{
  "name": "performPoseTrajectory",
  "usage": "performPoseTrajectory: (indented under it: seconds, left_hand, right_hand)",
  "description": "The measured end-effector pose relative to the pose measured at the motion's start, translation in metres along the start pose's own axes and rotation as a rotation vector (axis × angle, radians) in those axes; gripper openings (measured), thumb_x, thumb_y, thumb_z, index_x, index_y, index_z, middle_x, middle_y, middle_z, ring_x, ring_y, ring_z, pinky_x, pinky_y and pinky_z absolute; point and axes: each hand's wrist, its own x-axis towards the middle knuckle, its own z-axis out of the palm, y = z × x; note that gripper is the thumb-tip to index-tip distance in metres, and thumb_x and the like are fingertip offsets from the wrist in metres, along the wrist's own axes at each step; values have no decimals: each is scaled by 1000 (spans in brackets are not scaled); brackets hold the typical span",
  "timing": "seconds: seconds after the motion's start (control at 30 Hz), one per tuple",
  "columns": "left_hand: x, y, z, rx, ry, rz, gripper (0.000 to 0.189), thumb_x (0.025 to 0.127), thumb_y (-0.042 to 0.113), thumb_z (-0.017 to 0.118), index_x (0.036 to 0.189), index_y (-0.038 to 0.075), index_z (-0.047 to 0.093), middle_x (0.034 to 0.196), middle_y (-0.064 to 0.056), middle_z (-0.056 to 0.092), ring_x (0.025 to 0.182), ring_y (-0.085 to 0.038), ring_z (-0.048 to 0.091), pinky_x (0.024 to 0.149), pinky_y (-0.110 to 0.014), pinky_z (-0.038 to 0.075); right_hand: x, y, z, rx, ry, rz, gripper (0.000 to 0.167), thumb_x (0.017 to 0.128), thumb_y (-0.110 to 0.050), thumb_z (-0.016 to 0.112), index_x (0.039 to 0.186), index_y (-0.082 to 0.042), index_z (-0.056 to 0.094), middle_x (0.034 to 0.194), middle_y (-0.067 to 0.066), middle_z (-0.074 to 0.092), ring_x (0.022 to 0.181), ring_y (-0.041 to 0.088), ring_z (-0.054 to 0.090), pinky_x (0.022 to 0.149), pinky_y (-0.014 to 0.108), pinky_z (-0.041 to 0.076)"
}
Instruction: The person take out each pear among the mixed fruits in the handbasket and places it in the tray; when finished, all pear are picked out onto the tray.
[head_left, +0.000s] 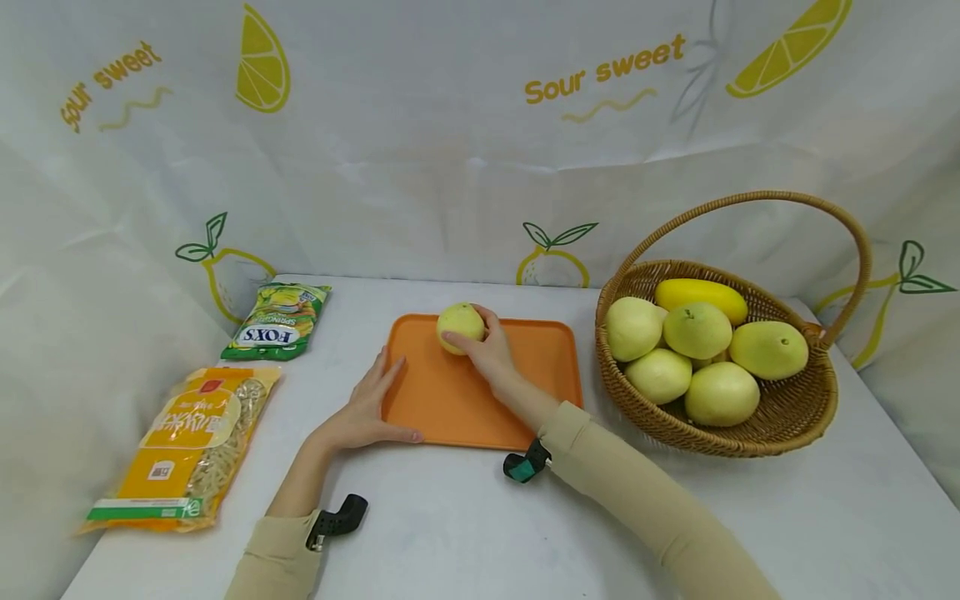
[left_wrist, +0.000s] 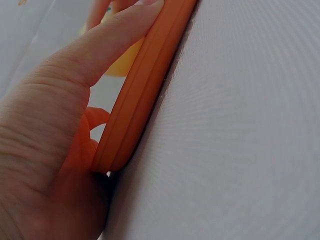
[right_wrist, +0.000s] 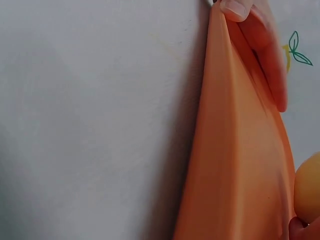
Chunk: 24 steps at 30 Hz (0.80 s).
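Slightly left of centre on the table lies a flat orange tray [head_left: 450, 408] with a raised rim. My right hand [head_left: 489, 346] grips a pale yellow-green pear [head_left: 459, 321] over the tray's far part, thumb in front and fingers behind. Whether the pear touches the tray is unclear. At the tray's near left corner my left hand [head_left: 367, 412] is spread, with the thumb [left_wrist: 115, 35] along the near rim and straight fingers by the left rim. In the right wrist view, part of the pear [right_wrist: 309, 190] shows at the right edge.
A wicker basket [head_left: 810, 417] with a tall handle stands to the right, holding several similar pears and a long yellow fruit [head_left: 701, 300]. On the left lie a green Fox's bag [head_left: 277, 321] and an orange-and-clear food packet [head_left: 187, 450]. A printed white cloth hangs behind.
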Motion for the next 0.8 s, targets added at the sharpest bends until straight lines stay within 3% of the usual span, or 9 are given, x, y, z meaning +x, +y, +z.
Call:
performPoseTrajectory:
  seconds: [0.8]
  left_hand:
    - [-2, 2, -1, -23, -7, 3, 121, 70, 51, 84, 158, 12, 10, 162, -9, -17, 146, -41, -7, 109, -69, 8]
  right_hand:
    - [23, -6, 43, -217, -130, -114, 75, 83, -27, 79, 146, -15, 40, 141, 9, 49, 119, 27, 52, 100, 42, 44]
